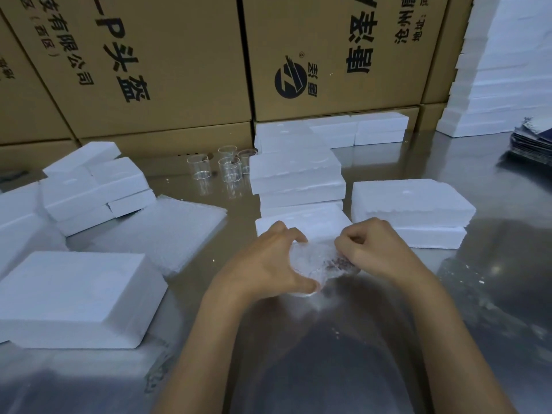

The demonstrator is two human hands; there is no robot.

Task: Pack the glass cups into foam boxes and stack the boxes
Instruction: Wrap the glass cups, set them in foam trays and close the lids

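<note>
I observe both hands at centre, working a crinkled clear bubble-wrap bundle (310, 265) just above the metal table (493, 294). My left hand (270, 264) grips the bundle's near-left side, thumb curled under its lower edge and fingers curled over the top. My right hand (375, 249) pinches the bundle's right edge with clenched fingers. Something dark reddish shows through the wrap near the right fingers; I cannot tell what it is, nor whether a cup sits inside.

Directly behind the bundle lies a foam box (304, 219), at the foot of a stack of foam boxes (295, 177). To the right sits a two-high foam stack (412, 204). Four unpacked glass cups (227, 165) stand upright together on the table, just left of the centre stack. A loose pile of foam boxes (95, 186) lies at left, beside a flat bubble-wrap sheet (176, 228). A large foam box (80, 297) sits near left. Printed cardboard cartons (179, 70) form the back wall; tall foam stacks (490, 85) rise at far right.
</note>
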